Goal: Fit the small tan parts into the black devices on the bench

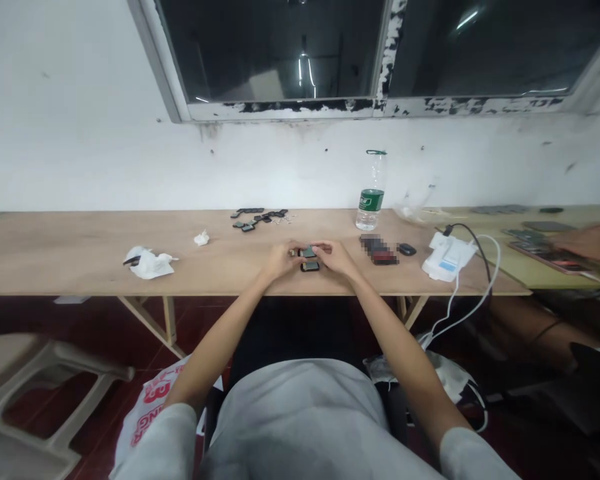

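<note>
My left hand (281, 259) and my right hand (333, 257) meet over the wooden table near its front edge. Between their fingertips is a small rectangular dark-edged piece with a grey-green face (308, 253), gripped from both sides. Just below it, closer to me, a similar black-framed piece (310, 266) lies on the table. Both hands have their fingers closed in; the fingertips are small in view and partly hide the held piece. Farther back lies a loose group of similar dark pieces (261, 219), with tiny light bits beside it.
Crumpled white tissues (153, 265) lie to the left, a smaller wad (201, 238) nearer. At right stand a water bottle (370, 210), a small black case (407, 249) and a white power strip (449, 257) with cables. Another person's hand (597, 243) is far right; a plastic stool (55, 393) stands lower left.
</note>
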Demonstrator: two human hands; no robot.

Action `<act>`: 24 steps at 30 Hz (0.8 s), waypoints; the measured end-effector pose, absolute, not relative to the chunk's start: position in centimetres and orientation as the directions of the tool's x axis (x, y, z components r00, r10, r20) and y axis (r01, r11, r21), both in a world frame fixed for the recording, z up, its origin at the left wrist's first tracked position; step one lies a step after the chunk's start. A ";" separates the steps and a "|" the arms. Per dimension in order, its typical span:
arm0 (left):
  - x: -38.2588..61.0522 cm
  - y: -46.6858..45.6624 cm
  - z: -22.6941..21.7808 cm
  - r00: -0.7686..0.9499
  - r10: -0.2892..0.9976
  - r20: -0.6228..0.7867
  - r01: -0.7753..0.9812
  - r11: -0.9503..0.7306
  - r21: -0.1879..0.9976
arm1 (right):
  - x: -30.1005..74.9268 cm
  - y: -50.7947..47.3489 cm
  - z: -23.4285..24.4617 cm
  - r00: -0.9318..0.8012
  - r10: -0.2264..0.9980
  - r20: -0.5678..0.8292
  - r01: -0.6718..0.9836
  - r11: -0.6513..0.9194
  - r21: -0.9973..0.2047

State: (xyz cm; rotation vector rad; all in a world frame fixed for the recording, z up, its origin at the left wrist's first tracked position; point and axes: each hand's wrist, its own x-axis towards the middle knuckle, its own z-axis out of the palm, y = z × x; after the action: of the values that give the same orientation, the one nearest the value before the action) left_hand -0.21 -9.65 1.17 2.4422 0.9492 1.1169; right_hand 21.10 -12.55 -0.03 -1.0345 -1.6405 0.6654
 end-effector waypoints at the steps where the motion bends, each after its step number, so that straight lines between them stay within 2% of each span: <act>1: 0.1 -9.1 1.2 0.487 0.684 0.544 0.496 -0.729 0.472 | 21.8 -12.3 0.1 -0.071 0.875 0.480 0.345 0.473 -0.811; 7: 1.5 -6.1 1.1 0.580 0.726 0.370 0.633 -0.687 0.357 | 26.5 -8.8 1.7 0.041 0.871 0.489 0.577 0.379 -0.723; 12: 1.6 -5.3 1.0 0.606 0.716 0.346 0.615 -0.698 0.367 | 27.3 -5.2 1.7 -0.162 0.946 0.281 0.639 0.317 -0.701; 14: 1.1 -5.0 1.3 0.611 0.685 0.397 0.551 -0.728 0.408 | 27.2 -4.6 1.2 -0.220 0.948 0.229 0.629 0.317 -0.710; 17: -0.4 -4.2 1.8 0.579 0.673 0.460 0.457 -0.735 0.500 | 27.2 -4.4 0.3 -0.222 0.946 0.238 0.611 0.325 -0.722; 22: -3.3 -2.9 1.6 0.517 0.789 0.333 0.521 -0.599 0.609 | 27.9 -4.1 -0.7 -0.128 0.939 0.320 0.570 0.334 -0.751; 24: -3.8 -2.6 1.1 0.510 0.801 0.314 0.493 -0.571 0.656 | 28.1 -3.9 -0.9 -0.082 0.933 0.350 0.552 0.335 -0.764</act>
State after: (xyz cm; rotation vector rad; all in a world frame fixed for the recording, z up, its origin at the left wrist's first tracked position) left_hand -3.83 -2.64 1.11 2.2632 1.0587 0.8338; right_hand 28.06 -3.94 -0.88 -1.3281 -1.7532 0.5667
